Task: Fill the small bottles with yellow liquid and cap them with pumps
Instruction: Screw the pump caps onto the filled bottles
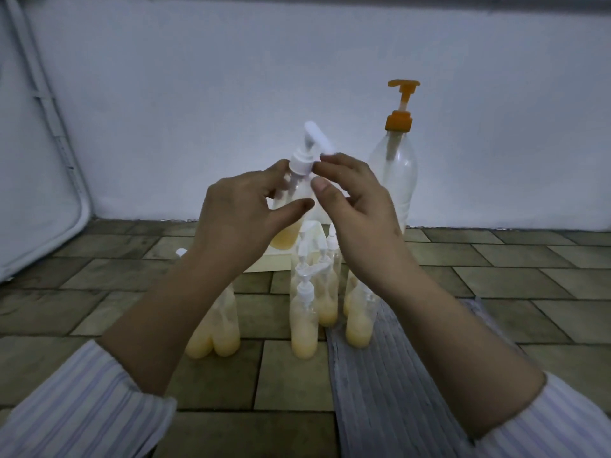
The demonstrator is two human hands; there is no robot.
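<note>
My left hand (244,213) grips a small clear bottle (296,193) holding yellow liquid, raised in front of me and tilted. A white pump (309,150) sits on its neck. My right hand (357,206) pinches the pump's collar between thumb and fingertips. Below my hands, several small bottles (304,322) with yellow liquid and white pumps stand on the floor. Two more filled bottles (215,328) stand to the left, partly hidden by my left forearm.
A tall clear bottle (395,173) with an orange pump stands against the white wall at the right. A cream box (281,259) lies behind the small bottles. A grey ribbed cloth (390,385) covers the tiled floor at the right. A white panel (36,166) leans at left.
</note>
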